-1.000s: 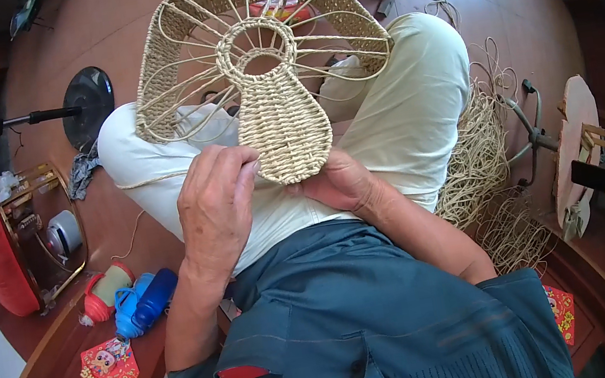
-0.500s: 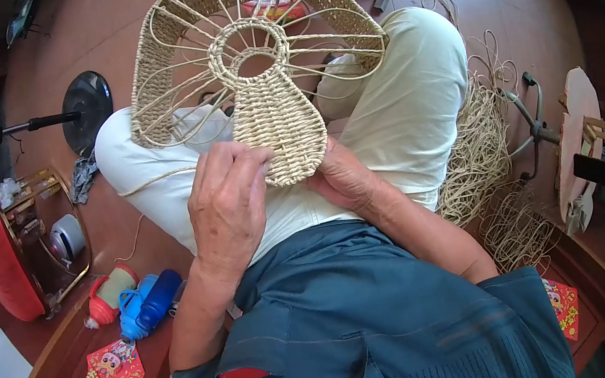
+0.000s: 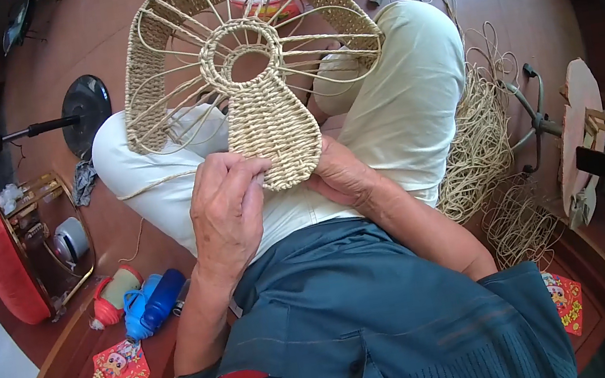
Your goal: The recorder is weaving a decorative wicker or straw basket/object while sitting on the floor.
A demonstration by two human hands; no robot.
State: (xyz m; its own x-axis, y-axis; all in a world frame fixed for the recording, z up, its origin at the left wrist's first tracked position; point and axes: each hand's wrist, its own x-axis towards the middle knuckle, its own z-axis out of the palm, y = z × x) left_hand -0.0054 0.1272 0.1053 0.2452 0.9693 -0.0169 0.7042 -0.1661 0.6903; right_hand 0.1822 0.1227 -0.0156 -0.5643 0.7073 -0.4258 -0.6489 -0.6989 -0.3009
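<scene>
A basket woven of straw cord over a wire frame (image 3: 138, 80) rests across my knees. Bare wire loops and cord-wrapped spokes fan out from a round woven ring (image 3: 207, 64) at its middle. Towards me the ring widens into a tightly woven, petal-shaped panel (image 3: 274, 127). My left hand (image 3: 227, 208) is closed in a pinch at the panel's lower left edge, and a loose straw cord (image 3: 157, 185) runs to it across my left thigh. Gripping the panel's lower right edge is my right hand (image 3: 339, 172), its fingers mostly hidden underneath.
A large heap of straw cord (image 3: 472, 148) lies on the floor beside my right leg. Left of me are a fan's black base (image 3: 87, 111), a red-cushioned seat (image 3: 11, 268) and a blue bottle (image 3: 163, 300). A metal-legged stand (image 3: 539, 122) is at the right.
The basket has shifted slightly left in view, and the panel's lower edge sits slightly lower. Both hands keep nearly the same hold.
</scene>
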